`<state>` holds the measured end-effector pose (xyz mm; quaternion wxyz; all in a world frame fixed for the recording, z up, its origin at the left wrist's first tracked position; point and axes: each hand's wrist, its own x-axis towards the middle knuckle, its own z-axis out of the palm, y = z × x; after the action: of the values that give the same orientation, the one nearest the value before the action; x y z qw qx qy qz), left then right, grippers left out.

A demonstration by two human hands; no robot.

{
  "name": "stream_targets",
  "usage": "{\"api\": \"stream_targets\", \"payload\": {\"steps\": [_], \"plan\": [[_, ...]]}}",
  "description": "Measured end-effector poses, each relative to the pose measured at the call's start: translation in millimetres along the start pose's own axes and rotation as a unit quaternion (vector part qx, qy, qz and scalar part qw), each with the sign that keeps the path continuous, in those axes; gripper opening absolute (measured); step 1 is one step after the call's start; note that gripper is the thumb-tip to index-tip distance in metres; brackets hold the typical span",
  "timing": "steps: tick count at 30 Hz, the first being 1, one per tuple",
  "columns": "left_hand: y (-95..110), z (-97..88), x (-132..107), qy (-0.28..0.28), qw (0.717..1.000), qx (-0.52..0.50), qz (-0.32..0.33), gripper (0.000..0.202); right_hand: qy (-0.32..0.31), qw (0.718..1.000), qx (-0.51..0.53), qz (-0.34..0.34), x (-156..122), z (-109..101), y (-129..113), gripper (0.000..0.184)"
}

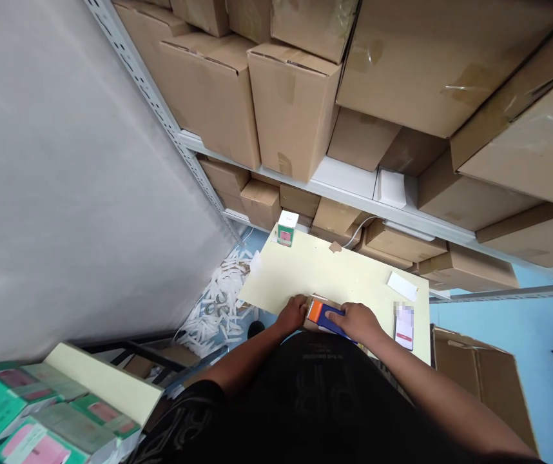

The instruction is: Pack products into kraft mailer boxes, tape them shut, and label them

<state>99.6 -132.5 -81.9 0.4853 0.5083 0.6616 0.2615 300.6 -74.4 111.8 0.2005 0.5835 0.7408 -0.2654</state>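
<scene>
A small brown cardboard box [322, 298] is at the table's near edge, close to my body. My left hand [294, 312] is curled round its left end. In my right hand [358, 321] is a blue tape dispenser [330, 319] with an orange front, lying over the top of the box. My right thumb presses on its blue body. The underside of the dispenser and the lower part of the box are hidden. A phone [404, 326] lies to the right of my right hand, with a white flat box [402, 286] behind it.
The pale yellow table [300, 267] carries a green-and-white box [286, 229] at its far left corner. Shelves [339, 177] of cartons rise behind. White strips [221, 299] litter the floor at left. Green boxes [58, 412] fill the lower left; an open carton [482, 374] stands at right.
</scene>
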Motion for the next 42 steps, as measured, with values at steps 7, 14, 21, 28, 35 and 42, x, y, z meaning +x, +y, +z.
{"api": "stream_targets", "payload": {"steps": [7,14,21,28,35,42], "plan": [[11.1,-36.7,-10.2,-0.101,0.963,0.132,0.214,0.094,0.016,1.000,0.015,0.009,0.6,2.3,2.1,0.066],[44.5,-55.1,-2.2,-0.237,0.907,0.198,0.285,0.132,0.017,0.999,0.026,0.022,-0.2,2.6,5.0,0.061],[35.0,-34.6,1.8,-0.226,0.904,0.205,0.299,0.143,0.021,0.999,0.025,0.034,-2.7,5.6,5.2,0.059],[41.2,-47.5,19.3,-0.213,0.907,0.203,0.301,0.136,0.014,0.999,0.031,0.009,0.2,-11.1,0.6,0.067],[50.9,-96.2,51.9,-0.175,0.917,0.235,0.272,0.133,0.027,1.000,0.007,-0.006,35.7,-42.6,-27.9,0.068],[45.5,-100.1,61.6,-0.181,0.921,0.230,0.256,0.130,-0.002,1.000,0.016,-0.005,58.8,-45.5,-34.2,0.073]]}}
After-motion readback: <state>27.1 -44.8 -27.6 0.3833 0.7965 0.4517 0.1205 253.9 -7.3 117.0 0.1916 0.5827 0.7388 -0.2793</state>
